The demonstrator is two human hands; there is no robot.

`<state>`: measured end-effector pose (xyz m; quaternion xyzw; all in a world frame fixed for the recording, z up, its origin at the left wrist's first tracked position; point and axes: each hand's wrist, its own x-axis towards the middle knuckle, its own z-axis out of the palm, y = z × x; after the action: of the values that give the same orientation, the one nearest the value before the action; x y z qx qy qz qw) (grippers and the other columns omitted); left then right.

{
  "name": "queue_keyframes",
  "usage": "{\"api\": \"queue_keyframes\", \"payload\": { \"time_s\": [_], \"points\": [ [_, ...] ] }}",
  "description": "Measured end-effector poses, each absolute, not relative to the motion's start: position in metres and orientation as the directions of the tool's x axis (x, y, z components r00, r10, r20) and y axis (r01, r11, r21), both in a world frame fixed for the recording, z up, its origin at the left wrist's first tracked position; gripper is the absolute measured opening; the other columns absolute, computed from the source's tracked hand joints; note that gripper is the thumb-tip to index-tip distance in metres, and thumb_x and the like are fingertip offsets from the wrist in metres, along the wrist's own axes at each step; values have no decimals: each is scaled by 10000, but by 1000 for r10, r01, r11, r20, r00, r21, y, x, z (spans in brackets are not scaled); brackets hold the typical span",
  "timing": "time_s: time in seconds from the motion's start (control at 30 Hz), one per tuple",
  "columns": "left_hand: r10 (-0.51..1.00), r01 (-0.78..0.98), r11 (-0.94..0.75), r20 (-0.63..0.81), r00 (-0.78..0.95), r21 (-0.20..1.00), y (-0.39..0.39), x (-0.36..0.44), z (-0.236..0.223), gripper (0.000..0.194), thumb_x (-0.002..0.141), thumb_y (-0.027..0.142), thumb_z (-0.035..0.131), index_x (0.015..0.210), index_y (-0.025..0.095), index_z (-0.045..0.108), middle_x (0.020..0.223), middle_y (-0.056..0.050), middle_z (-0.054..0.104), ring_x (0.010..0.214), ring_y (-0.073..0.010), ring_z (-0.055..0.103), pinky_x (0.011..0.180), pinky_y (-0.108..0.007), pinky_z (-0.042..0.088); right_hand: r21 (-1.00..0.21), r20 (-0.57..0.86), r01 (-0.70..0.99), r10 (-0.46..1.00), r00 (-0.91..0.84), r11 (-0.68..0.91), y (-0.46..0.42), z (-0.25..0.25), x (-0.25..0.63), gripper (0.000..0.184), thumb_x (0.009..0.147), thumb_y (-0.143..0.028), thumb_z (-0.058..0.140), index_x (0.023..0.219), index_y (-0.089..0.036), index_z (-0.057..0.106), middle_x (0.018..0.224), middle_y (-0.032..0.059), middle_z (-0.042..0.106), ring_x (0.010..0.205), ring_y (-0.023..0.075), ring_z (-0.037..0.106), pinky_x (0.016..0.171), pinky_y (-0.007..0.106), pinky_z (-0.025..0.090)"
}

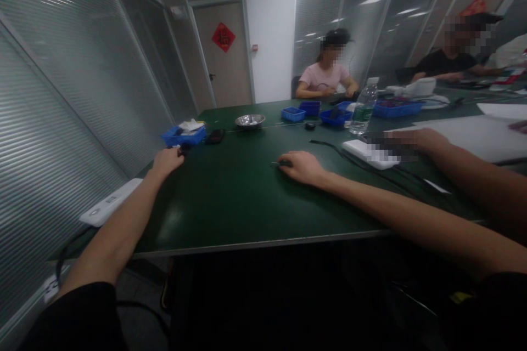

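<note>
My left hand (168, 161) is at the left side of the green table (230, 203), closed around a small black object (183, 149) whose kind I cannot make out. Just beyond it is a blue tray (197, 137) with white and yellowish items in it. A flat black phone-like object (215, 136) lies to the right of that tray. My right hand (303, 167) rests low over the middle of the table. Its fingers are closed on a small dark-handled tool (285, 163) with a thin tip that points left.
A shiny metal bowl (250, 121) stands farther back. Blue trays (293, 114) and a water bottle (363, 112) are at the right rear. A co-worker's hand (426, 142) is near a white box (362, 152) and black cables. A white power strip (109, 203) lies left.
</note>
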<state>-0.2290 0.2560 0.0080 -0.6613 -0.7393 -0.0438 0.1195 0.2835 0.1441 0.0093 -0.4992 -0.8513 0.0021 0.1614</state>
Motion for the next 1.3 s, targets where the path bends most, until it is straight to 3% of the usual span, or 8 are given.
{"api": "queue_keyframes", "payload": {
  "time_s": [0.33, 0.8, 1.1, 1.3],
  "points": [
    [962, 974, 170, 238, -132, -151, 252, -223, 7, 477, 917, 425, 487, 1149, 85, 727, 1129, -256, 722, 1021, -377, 693, 878, -430, 530, -159, 277, 850, 849, -450, 503, 143, 10, 283, 328, 973, -389, 576, 1244, -266, 714, 1184, 59, 746, 1018, 249, 687, 825, 320, 502],
    [967, 996, 88, 240, -79, -25, 256, -227, 9, 445, 907, 273, 509, 1260, 102, 718, 1230, -198, 719, 1146, -328, 656, 1025, -381, 487, -157, 276, 852, 851, -447, 499, 144, 9, 283, 336, 978, -400, 578, 1261, -273, 707, 1178, 63, 748, 1016, 253, 692, 828, 322, 505],
    [965, 995, 70, 247, -86, 72, 261, -234, 10, 437, 897, 229, 574, 1296, 140, 730, 1283, -151, 722, 1165, -312, 670, 1030, -362, 491, -151, 272, 851, 849, -454, 503, 145, 8, 284, 334, 976, -400, 572, 1252, -270, 708, 1164, 63, 747, 1008, 248, 688, 829, 323, 499],
    [955, 996, 73, 282, -85, 53, 261, -233, 8, 450, 870, 220, 601, 1298, 205, 738, 1287, -107, 729, 1189, -304, 664, 1042, -367, 496, -159, 274, 848, 847, -455, 506, 143, 9, 283, 327, 979, -383, 567, 1247, -266, 711, 1174, 64, 747, 1013, 249, 692, 835, 324, 505]
  ]
}}
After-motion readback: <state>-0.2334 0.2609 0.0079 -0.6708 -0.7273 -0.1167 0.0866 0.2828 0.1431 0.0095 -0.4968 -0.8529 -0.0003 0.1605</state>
